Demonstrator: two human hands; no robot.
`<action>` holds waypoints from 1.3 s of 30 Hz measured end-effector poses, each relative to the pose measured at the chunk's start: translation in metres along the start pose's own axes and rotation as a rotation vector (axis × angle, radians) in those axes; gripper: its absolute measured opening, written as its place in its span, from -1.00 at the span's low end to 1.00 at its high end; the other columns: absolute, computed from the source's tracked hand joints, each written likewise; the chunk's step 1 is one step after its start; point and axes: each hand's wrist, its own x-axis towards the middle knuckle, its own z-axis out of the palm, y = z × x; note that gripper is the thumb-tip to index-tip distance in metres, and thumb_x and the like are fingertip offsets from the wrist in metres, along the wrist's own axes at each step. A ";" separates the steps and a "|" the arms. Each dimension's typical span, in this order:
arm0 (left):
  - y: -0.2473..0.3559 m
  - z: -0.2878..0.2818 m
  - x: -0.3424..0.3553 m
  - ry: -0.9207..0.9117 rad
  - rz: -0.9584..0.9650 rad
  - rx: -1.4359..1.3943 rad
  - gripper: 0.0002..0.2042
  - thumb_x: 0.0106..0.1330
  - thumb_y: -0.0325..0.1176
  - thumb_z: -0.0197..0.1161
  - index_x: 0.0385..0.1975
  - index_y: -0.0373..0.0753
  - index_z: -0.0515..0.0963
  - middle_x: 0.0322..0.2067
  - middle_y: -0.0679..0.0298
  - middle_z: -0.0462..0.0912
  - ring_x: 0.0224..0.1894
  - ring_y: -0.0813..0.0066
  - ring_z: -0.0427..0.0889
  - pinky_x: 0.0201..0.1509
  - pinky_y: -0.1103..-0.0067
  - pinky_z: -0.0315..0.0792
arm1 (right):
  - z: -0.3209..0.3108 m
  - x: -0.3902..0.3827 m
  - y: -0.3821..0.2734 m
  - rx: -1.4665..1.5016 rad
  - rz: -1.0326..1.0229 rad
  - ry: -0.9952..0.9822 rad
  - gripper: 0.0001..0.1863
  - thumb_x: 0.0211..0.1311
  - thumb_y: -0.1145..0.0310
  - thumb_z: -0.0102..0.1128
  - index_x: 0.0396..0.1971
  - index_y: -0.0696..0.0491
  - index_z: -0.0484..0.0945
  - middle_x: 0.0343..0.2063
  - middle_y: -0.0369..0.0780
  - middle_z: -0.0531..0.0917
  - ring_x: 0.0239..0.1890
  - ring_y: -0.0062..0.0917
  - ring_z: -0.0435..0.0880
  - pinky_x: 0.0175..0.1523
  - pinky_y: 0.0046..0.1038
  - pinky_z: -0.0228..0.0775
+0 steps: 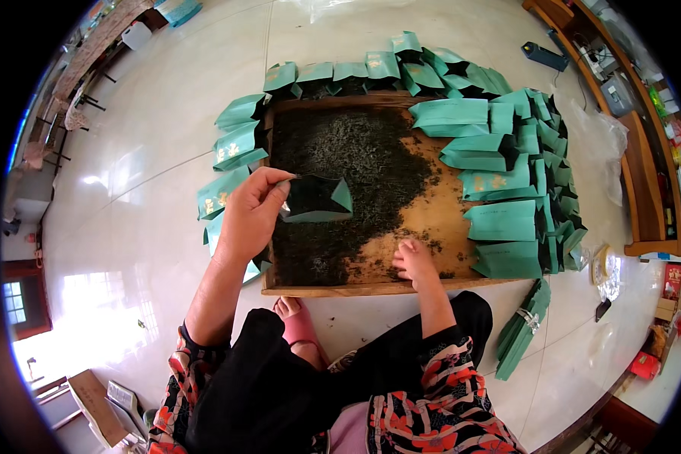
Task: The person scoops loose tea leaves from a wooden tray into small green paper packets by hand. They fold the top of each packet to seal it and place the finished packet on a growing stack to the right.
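Observation:
My left hand (253, 216) pinches the top edge of an open green foil-lined bag (318, 208), held over dark loose tea leaves (340, 144) in a shallow wooden tray (356, 290). Lower right of it, my right hand (415, 265) hovers over the bare wood near the tray's front edge, fingers loosely curled and apart, with nothing visible in them. Several upright green bags (499, 219) crowd the right and back sides of the tray, and more (234, 147) line its left side.
A bundle of flat green bags (518, 337) lies at front right on the tiled floor (129, 227). A wooden shelf unit (632, 189), clear plastic sheeting (598, 144) and a tape roll (603, 268) are at right. A bench (83, 60) runs along the upper left. Cardboard (94, 405) sits lower left.

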 end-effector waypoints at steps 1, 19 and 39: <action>0.003 0.000 0.001 -0.001 0.008 0.038 -0.88 0.25 -0.43 0.09 -0.28 -0.29 0.50 -0.56 0.46 0.43 -0.50 0.78 0.31 -0.43 0.76 0.23 | 0.008 -0.004 0.001 0.076 0.040 -0.084 -0.56 0.31 0.17 -0.09 0.09 0.09 0.26 0.04 -0.01 0.42 0.02 -0.18 0.46 0.02 -0.35 0.38; -0.007 -0.026 0.006 0.041 -0.030 -0.148 -0.87 0.24 -0.46 0.08 -0.25 -0.28 0.51 -0.54 0.47 0.46 -0.48 0.79 0.33 -0.43 0.77 0.24 | 0.158 0.004 -0.022 -0.896 -0.633 0.270 -0.33 -0.09 0.34 0.36 -0.05 0.25 0.15 -0.22 0.09 0.45 -0.28 -0.04 0.57 -0.22 -0.18 0.46; -0.030 -0.012 -0.005 -0.165 -0.045 0.347 -0.87 0.14 -0.45 0.10 -0.33 -0.22 0.52 -0.48 0.16 0.54 -0.41 0.23 0.53 -0.35 0.47 0.38 | 0.079 0.038 -0.052 -0.808 -0.950 0.391 -0.62 -0.08 0.39 0.27 -0.17 -0.01 0.44 -0.21 -0.15 0.46 -0.18 -0.22 0.50 -0.14 -0.33 0.38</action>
